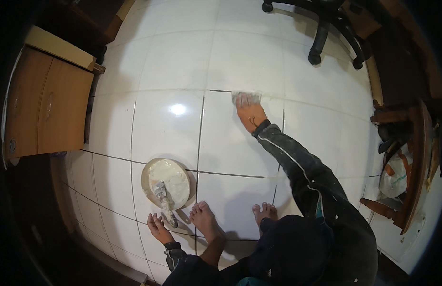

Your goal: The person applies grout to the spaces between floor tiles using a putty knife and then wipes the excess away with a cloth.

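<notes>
My right hand reaches far ahead and presses a flat, grey-white spreader-like piece against the white tiled floor. It lies along a joint between tiles; whether it is stiff or cloth is hard to tell. My left hand is low at the left, fingers loosely apart and holding nothing. Just beyond it stands a round, shallow cream basin with a wet whitish paste inside. A paste-smeared trowel or putty knife rests in the basin, its handle sticking over the near rim towards my left hand.
My bare feet stand on the tiles near the basin. Dark joints show nearby, paler ones farther off. A wooden cabinet is at left, a black wheeled chair base at far right, and wooden furniture with a white bag at right.
</notes>
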Tool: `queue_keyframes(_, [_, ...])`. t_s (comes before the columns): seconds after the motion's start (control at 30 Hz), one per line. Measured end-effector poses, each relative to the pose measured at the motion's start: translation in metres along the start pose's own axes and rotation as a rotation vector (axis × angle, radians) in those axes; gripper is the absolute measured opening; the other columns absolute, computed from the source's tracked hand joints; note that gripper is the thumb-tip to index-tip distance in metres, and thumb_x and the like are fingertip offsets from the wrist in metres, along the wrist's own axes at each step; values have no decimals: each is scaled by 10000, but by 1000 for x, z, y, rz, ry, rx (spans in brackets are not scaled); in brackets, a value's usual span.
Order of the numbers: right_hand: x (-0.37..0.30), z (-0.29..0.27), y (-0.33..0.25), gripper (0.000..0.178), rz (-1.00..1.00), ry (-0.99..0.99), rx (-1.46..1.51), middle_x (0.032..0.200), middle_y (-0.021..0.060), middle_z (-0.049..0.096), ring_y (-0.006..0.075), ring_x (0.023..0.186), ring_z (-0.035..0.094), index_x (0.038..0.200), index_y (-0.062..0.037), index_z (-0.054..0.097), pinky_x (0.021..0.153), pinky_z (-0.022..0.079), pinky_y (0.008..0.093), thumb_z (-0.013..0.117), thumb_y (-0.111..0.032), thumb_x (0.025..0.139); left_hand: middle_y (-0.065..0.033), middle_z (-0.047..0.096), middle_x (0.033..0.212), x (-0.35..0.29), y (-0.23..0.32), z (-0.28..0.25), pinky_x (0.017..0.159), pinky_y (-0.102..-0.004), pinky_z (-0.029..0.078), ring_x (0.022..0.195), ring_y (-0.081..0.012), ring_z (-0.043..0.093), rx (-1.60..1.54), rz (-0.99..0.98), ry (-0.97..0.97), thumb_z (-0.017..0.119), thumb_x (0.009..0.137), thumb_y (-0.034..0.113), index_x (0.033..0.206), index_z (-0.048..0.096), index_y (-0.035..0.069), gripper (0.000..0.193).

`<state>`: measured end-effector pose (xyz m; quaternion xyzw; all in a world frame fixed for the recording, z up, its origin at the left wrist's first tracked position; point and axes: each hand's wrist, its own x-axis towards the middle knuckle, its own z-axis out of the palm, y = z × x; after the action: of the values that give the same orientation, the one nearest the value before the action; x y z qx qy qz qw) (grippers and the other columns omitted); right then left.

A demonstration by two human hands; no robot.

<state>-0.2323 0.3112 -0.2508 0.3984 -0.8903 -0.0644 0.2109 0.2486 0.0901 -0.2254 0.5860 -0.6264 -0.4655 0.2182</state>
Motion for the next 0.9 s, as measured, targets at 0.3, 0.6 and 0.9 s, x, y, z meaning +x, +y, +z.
queue_keyframes(0.3, [33,2,-28,351,-73,-172,287,1123,259,641,323,1064,626,1122,62,610,845,525,405,549,-95,814,-129,586,1231,-3,-22,-14,906,-344,464,1020,-214,601,-66,7,3,473,1012,236,1350,454,23,400])
queue_keyframes(0.6, [37,6,-44,144,-172,-159,513,837,196,671,311,799,677,843,-8,657,687,536,425,559,-102,794,-115,585,1229,-9,-13,-6,866,-322,456,999,-207,604,0,34,-5,465,1019,288,1359,448,44,419])
queue_keyframes(0.9, [66,37,89,424,-383,-414,766,1108,67,689,284,1099,607,1071,-171,716,1038,427,370,634,24,704,-168,565,1200,-9,-29,-18,883,-355,510,1017,-241,602,-21,47,22,460,1021,224,1335,446,-13,393])
